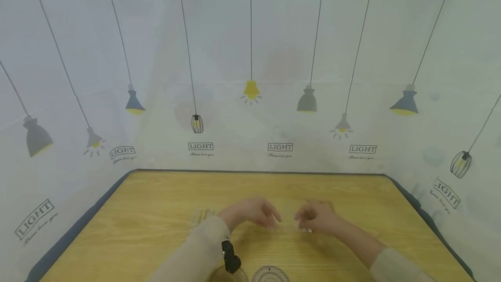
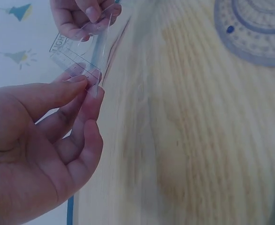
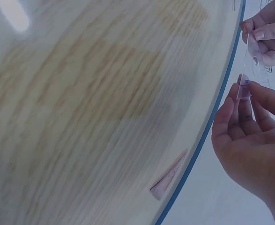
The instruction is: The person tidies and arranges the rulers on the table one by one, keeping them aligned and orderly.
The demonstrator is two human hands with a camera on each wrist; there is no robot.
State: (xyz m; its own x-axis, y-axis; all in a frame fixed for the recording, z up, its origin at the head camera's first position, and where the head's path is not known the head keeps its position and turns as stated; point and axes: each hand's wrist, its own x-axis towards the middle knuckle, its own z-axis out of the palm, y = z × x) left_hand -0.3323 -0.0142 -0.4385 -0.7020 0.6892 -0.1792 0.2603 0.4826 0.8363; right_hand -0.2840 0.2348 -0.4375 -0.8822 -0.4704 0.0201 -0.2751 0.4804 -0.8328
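A clear plastic set square point(image 2: 74, 57), thin and see-through with fine dark markings, is held up between both hands above the wooden table. My left hand point(image 1: 256, 212) pinches one corner with thumb and fingertips, its other fingers loosely curled. At the opposite end, my right hand point(image 1: 318, 217) pinches another corner point(image 3: 244, 90) between thumb and fingers. In the head view the plastic almost vanishes against the wood. Two round-edged clear protractors, one point(image 1: 270, 274) in front of me and one point(image 1: 231, 276) partly behind the left wrist strap, lie at the near edge.
Beside the left forearm lies a clear, marked plastic piece point(image 1: 201, 216), partly covered by the sleeve. A small pinkish wedge-shaped thing point(image 3: 169, 177) lies near the table's dark edging. White curtains with printed lamps point(image 1: 251, 88) surround the wooden table point(image 1: 164, 195).
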